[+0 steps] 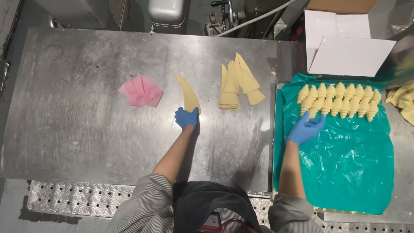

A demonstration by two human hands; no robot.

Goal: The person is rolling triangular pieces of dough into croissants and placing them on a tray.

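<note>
Both my hands wear blue gloves. My left hand (186,117) rests on the wide end of a long curved triangle of pale dough (187,92) lying on the steel table (86,129). My right hand (306,128) is spread over the teal plastic sheet (345,159) that lines a tray, its fingertips touching the leftmost of several rolled raw croissants (338,100) set in a row across the sheet's far part. A stack of cut dough triangles (237,84) lies between the two hands, further back.
A crumpled pink cloth (141,91) lies left of the dough triangle. White cardboard boxes (345,47) stand behind the tray. More dough (403,100) sits at the right edge. Machine parts and a hose line the table's far side. Tread-plate flooring runs along the near edge.
</note>
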